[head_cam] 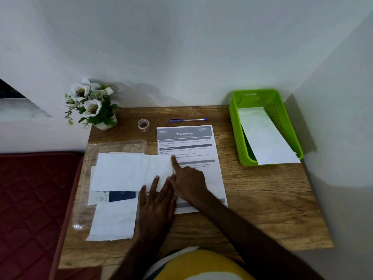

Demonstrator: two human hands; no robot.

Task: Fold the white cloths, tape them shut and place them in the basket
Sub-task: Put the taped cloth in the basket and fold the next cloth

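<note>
A folded white cloth (129,170) lies flat at the left middle of the wooden table (262,199). My left hand (155,203) rests flat on its near right edge, fingers straight. My right hand (187,178) presses the cloth's right end with its index finger stretched to the far corner. A second white cloth (114,221) lies nearer me on the left, under a small blue and white card (121,196). A clear tape roll (143,125) stands at the back. The green basket (235,126) at the far right holds one folded white cloth (264,136), which sticks out over its near rim.
A printed instruction sheet (187,142) lies under the cloth's right end. A blue pen (187,120) lies behind it. A flower pot (90,106) stands at the back left corner. Clear plastic wrapping (121,145) lies under the cloths. A red mattress (34,199) borders the table's left.
</note>
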